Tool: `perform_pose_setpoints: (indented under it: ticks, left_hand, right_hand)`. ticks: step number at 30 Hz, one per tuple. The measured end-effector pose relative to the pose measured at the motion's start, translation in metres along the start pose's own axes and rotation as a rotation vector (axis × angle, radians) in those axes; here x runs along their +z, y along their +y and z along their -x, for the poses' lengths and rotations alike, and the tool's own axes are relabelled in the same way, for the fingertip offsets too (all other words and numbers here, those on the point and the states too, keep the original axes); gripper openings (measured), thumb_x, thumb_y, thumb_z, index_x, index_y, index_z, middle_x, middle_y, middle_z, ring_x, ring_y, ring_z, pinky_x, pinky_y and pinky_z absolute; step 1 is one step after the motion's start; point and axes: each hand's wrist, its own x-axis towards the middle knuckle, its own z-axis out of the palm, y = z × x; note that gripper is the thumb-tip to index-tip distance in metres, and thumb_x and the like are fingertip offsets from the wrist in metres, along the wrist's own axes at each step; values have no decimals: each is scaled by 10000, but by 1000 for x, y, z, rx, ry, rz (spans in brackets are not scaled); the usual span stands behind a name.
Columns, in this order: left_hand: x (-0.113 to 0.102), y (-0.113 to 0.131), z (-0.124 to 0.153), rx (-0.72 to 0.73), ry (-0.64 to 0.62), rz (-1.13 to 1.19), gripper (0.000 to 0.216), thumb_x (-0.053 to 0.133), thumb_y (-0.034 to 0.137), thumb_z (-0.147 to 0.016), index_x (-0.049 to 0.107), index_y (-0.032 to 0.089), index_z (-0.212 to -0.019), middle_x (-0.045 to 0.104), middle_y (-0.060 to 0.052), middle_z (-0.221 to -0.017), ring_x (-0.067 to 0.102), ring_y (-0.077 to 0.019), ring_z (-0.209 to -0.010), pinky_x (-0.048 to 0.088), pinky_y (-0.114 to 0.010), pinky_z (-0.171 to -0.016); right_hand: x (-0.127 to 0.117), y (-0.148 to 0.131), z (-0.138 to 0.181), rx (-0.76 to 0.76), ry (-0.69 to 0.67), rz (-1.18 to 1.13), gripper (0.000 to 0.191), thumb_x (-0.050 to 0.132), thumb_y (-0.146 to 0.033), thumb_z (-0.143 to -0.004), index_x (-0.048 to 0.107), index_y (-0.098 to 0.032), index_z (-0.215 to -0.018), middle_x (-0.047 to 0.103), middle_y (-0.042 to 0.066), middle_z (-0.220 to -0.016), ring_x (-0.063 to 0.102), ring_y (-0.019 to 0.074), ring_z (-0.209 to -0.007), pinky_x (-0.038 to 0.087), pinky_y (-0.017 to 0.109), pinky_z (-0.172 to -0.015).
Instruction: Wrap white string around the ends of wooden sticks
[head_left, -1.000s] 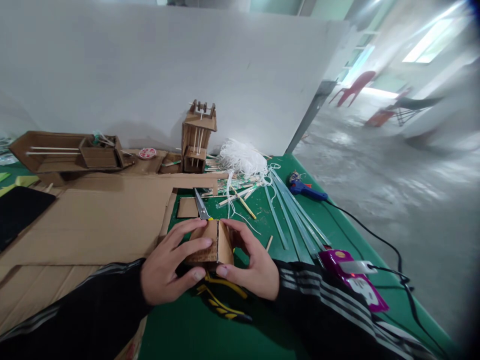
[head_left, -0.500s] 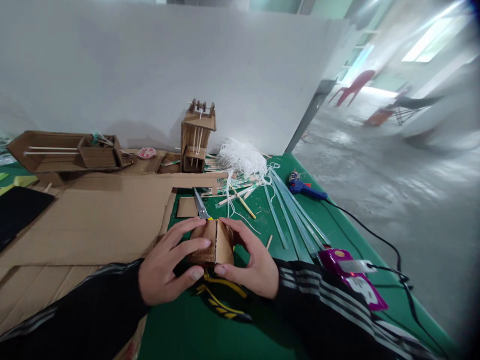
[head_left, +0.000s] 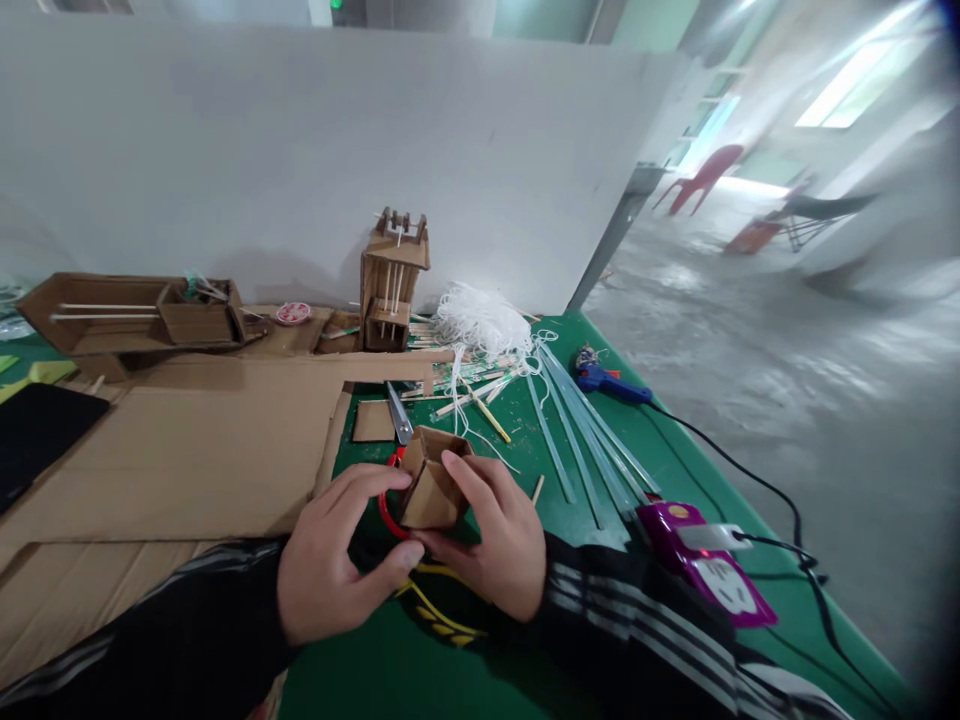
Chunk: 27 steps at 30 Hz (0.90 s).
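Note:
A small open-topped cardboard box (head_left: pixel 433 498) is held low over the green table, its hollow inside facing up and towards me. My right hand (head_left: pixel 499 525) grips its right side, index finger over the rim and thumb near the bottom. On the left, my left hand (head_left: pixel 330 550) curls around the box, fingertips at its left edge and thumb by the lower corner. Scissors (head_left: pixel 400 415) with red handles lie behind and partly under the box. Yellow-and-black handles of a tool (head_left: pixel 442 615), perhaps pliers, show below my hands. A flat cardboard square (head_left: pixel 373 421) lies left of the scissors.
Large cardboard sheets (head_left: pixel 217 440) cover the left side. Two cardboard constructions with sticks (head_left: pixel 124 310) stand by the white panel. White string (head_left: pixel 484 320), clear glue sticks (head_left: pixel 592 430), a blue glue gun (head_left: pixel 615 383) and a purple power strip (head_left: pixel 705 565) with a cable lie right.
The cardboard box has been turned in my hands, from its closed, seamed side to its open top. The scissors' red handles now show beside it.

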Motion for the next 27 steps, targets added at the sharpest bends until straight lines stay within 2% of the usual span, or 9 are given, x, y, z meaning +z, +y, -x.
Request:
perform_pose_setpoints:
  ticks: [3,6,9,13,19,22,27]
  left_hand:
    - [1,5,-2,-66,-1,-116,564,639,333,-834,409,239,-1340,616,-72,-1152,619,-225,-1018,512,-357,-877]
    - [-1,7,-8,-52,-80,-217,542,587,373,-882,383,290,-1377,609,-49,-1076,649,-207,-913,541,-346,-779]
    - [-4,4,-13,-56,-152,-292,408,507,361,-935,438,318,-1335,603,-23,-971,661,-193,-844,542,-316,-692]
    - [-7,-4,-17,-86,-216,-364,265,467,336,-950,551,294,-1198,597,-12,-896,660,-187,-769,524,-288,-611]
    - [-8,-20,-19,-103,-355,-309,257,409,172,-938,587,278,-1089,593,-4,-884,660,-172,-778,513,-277,-659]
    - [-8,-26,-20,-95,-339,-290,229,399,198,-956,591,273,-1056,598,-3,-874,653,-163,-749,501,-267,-649]
    - [-8,-35,-20,-79,-252,-228,196,404,300,-988,595,268,-1018,622,-3,-881,654,-162,-750,491,-265,-650]
  right_hand:
    - [3,-7,2,-24,-8,106,560,578,-346,-893,393,-162,-1389,587,137,-1073,552,282,-884,526,421,-722]
    - [4,-13,1,-70,-32,183,475,528,-255,-914,434,-121,-1360,609,146,-1052,529,270,-830,518,422,-706]
    - [7,-16,-1,-107,-45,207,432,535,-261,-930,467,-88,-1320,627,155,-1046,534,269,-840,517,418,-715]
    - [13,-16,-2,-84,-77,172,452,576,-290,-919,469,-87,-1308,634,153,-1060,548,271,-875,526,417,-749]
    - [20,-8,6,-72,-129,33,578,635,-384,-873,425,-150,-1358,616,144,-1157,564,270,-894,523,436,-779]
    - [17,-2,7,-57,-117,-75,627,628,-413,-863,393,-149,-1381,574,159,-1229,565,284,-983,523,447,-827]
    - [8,7,6,70,26,-185,679,576,-205,-829,286,-177,-1443,471,165,-1296,498,303,-1175,515,466,-895]
